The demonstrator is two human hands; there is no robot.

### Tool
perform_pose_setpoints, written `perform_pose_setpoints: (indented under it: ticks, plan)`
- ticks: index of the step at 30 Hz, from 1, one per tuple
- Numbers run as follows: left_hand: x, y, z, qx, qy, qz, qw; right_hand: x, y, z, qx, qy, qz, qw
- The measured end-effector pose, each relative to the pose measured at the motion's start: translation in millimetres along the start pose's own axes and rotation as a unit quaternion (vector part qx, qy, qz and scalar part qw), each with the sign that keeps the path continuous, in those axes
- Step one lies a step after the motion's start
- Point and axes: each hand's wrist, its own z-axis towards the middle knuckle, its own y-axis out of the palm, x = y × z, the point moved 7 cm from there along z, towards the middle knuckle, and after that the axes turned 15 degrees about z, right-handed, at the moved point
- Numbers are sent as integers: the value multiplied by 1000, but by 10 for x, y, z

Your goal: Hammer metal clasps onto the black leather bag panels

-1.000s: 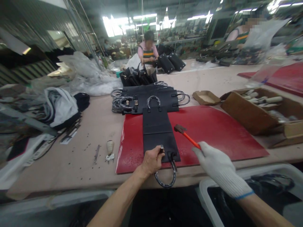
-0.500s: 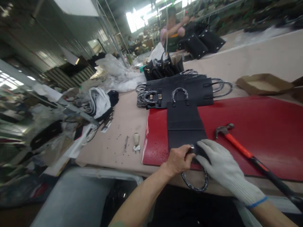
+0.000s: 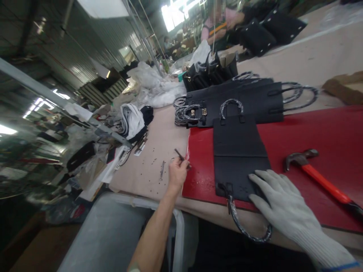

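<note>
My left hand [image 3: 177, 173], bare, is closed at the left edge of the red mat. From its fingers sticks a thin dark metal rod [image 3: 178, 153], perhaps a punch. My right hand [image 3: 283, 206], in a white knit glove, lies with fingers stretched on the lower right corner of a black bag panel [image 3: 238, 143]. That panel rests on the red mat [image 3: 306, 132]. One plastic-wrapped handle [image 3: 238, 223] hangs from its near end over the table edge; another handle [image 3: 231, 101] stands at its far end.
A claw hammer [image 3: 320, 173] lies right of the panel. More black panels [image 3: 249, 100] with wrapped handles lie behind. A slim metal tool [image 3: 162, 170] and tiny dark bits are on the table's left. A person [image 3: 218, 28] works across the table.
My left hand has left the panel's near end and moved left, over where a wooden-handled tool lay. My right hand has flattened on the panel. The view has shifted.
</note>
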Motion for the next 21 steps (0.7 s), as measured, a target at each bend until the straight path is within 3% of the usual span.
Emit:
perform_pose_setpoints:
  ticks: [2, 4, 8, 15, 21]
  plan:
    - [-344, -339, 233, 14, -27, 110, 993, 3, 10, -2, 2, 1, 3, 1000]
    - [-643, -561, 378, 9, -47, 188, 981, 12, 23, -4, 0, 4, 8, 1000]
    - [-1001, -621, 417, -39, -67, 323, 943, 21, 24, 1, -1, 17, 12, 1000]
    - [-1005, -454, 298, -77, -74, 436, 894, -41, -14, -11, -48, 67, 43, 996]
    - [-1054, -618, 440, -58, -89, 464, 879, -60, -41, -10, -55, 97, 60, 992]
